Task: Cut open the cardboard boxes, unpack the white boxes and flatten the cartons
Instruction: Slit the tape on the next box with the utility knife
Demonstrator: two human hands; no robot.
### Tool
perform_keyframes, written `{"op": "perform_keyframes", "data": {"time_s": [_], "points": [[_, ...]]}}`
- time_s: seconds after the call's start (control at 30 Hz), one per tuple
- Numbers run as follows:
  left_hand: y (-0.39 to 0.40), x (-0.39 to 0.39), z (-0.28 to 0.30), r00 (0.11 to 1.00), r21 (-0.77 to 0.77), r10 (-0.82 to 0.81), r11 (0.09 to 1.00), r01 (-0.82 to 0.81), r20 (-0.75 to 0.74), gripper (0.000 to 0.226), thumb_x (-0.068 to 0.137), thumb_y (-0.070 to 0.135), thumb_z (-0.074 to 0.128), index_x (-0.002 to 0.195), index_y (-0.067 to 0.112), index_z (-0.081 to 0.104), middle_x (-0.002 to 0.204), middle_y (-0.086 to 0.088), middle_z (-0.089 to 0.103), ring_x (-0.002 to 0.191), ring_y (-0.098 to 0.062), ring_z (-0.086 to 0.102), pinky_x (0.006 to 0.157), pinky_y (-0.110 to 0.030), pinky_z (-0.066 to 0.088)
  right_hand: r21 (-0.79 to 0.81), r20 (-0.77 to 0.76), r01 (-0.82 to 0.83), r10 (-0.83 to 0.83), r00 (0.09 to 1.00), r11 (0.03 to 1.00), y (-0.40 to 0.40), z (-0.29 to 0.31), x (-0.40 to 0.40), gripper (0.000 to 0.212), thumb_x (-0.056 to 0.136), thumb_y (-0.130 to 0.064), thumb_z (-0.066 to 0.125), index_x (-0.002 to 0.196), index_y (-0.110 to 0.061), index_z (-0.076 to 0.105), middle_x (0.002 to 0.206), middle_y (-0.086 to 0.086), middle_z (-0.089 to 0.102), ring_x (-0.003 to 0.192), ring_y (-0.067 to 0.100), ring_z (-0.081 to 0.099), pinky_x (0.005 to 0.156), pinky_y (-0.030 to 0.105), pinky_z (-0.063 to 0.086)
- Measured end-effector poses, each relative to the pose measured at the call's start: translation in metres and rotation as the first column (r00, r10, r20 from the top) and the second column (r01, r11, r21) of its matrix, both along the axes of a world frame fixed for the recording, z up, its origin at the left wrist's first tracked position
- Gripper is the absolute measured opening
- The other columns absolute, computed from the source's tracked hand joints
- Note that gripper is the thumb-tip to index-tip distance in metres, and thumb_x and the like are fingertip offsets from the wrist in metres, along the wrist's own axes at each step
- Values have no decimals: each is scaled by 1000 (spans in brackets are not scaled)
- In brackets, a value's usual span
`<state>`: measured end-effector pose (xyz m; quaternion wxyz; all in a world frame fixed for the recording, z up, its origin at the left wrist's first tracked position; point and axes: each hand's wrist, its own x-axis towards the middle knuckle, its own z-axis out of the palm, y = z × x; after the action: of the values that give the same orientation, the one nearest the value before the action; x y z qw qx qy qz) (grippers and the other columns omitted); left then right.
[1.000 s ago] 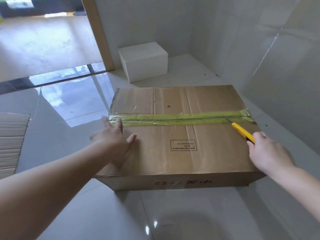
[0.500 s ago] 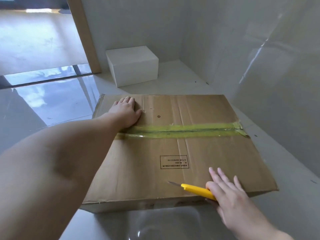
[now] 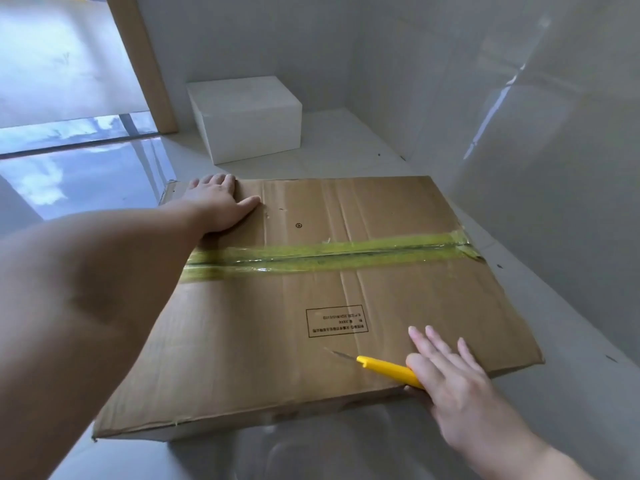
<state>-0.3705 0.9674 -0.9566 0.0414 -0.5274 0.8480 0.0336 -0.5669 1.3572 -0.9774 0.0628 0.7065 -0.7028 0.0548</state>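
One cardboard box (image 3: 311, 299) lies flat on the shiny floor (image 3: 104, 174), its green tape (image 3: 329, 254) not yet cut; the left hand (image 3: 221, 202) presses flat on the far corner, fingers straight; the right hand (image 3: 446, 372) pinches a yellow knife (image 3: 388, 368) under straight fingers near the front edge — blade out. The cutting step seems just starting; next the blade must reach the tape. A white box (image 3: 246, 119) sits behind.

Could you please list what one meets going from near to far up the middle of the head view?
yellow utility knife → printed label → yellow-green tape seam → left hand → white box
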Motion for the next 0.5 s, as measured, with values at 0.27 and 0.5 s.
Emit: {"op": "perform_keyframes", "data": {"time_s": [0.27,0.5], "points": [[5,50,5,980,17,178,983,-181,91,86,91,69,18,149,5,20,153,-16,27,141,-32,23,114,-41,21,375,128,56,-112,986,925,-80,39,-63,25,96,-29,53,117,-16,51,156,-7,19,143,9,23,113,36,27],[24,87,4,960,16,257,965,-261,111,85,89,71,18,145,8,27,146,-16,35,132,-36,34,104,-48,34,307,689,357,-465,556,882,-64,38,-6,29,90,-34,61,76,-13,49,92,9,61,88,27,58,66,32,38]]}}
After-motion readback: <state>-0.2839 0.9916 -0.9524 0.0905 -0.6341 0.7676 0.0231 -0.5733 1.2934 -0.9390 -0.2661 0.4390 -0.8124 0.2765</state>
